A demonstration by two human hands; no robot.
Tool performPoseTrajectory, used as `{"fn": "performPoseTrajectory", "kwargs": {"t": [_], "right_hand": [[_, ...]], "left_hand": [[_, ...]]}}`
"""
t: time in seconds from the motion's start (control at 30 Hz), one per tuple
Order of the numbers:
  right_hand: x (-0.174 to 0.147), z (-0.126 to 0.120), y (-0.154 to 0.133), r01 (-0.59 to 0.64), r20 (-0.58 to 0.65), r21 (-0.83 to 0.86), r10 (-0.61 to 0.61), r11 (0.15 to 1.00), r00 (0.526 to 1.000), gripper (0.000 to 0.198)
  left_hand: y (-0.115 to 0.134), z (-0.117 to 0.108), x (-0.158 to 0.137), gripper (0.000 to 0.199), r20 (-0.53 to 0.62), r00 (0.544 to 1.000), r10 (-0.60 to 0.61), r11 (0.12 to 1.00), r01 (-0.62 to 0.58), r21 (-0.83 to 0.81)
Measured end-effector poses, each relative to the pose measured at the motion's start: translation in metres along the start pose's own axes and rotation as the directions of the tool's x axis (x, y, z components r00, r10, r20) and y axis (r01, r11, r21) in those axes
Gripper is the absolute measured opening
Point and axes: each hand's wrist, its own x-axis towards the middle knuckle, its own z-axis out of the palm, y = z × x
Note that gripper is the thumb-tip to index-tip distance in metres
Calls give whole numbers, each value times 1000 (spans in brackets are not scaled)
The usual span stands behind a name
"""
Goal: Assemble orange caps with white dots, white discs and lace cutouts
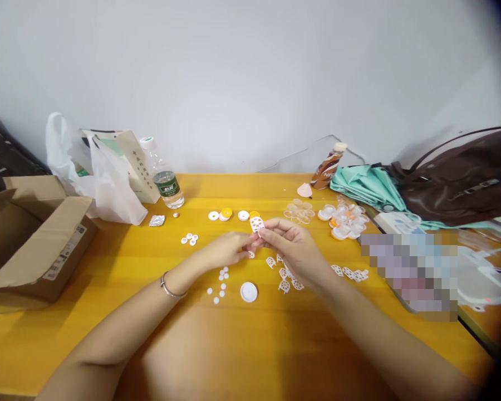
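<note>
Over the middle of the table, my right hand pinches a white perforated plastic piece between thumb and fingers. My left hand is closed at the lower end of the same piece, its fingertips meeting those of the right. A small white round part shows just under the left fingertips; whether it is held cannot be made out. Below the right hand lie several white openwork parts, partly hidden by it. Nearer me are a white round lid-like disc and several small white discs.
White rings and yellow discs lie beyond the hands. Clear flower-shaped cases are at right, near a brown bottle and brown bag. A cardboard box, plastic bag and water bottle stand left.
</note>
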Motion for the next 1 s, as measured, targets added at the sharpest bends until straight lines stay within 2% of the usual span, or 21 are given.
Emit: {"fn": "performPoseTrajectory", "kwargs": {"t": [0.1, 0.2, 0.4, 0.5, 0.67, 0.73, 0.83, 0.93, 1.0], "right_hand": [[0, 2, 0, -41, -3, 33, 41, 999, 999, 12], [-1, 4, -1, -71, -7, 70, 72, 995, 997, 12], [-2, 5, 1, -105, 6, 100, 105, 989, 994, 12], [-2, 5, 2, -114, 9, 89, 114, 989, 993, 13], [-2, 6, 0, -102, 16, 119, 100, 988, 995, 11], [-2, 7, 0, -96, 17, 128, 95, 987, 995, 11], [-3, 7, 0, -101, 8, 126, 101, 987, 995, 11], [-3, 6, 0, -111, 9, 118, 111, 987, 994, 12], [-3, 6, 0, -117, 21, 117, 116, 986, 993, 11]], "left_hand": [[-3, -5, -1, 9, 19, 1000, -1, 996, -1, 92], [-4, -8, 0, 12, -7, 1000, 8, 996, -8, 93], [0, -19, -2, 19, -16, 995, 102, 987, -104, -120], [6, -31, -5, 18, 8, 994, 108, 971, -104, -217], [14, -55, -12, 17, -13, 996, 85, 928, -84, -364], [16, -64, -15, 22, -71, 996, 56, 913, -80, -400], [18, -72, -18, 17, -253, 967, -25, 918, -78, -390], [24, -77, -20, 14, -453, 889, -67, 931, -108, -349], [29, -79, -21, 13, -537, 842, -51, 936, -147, -321]]}}
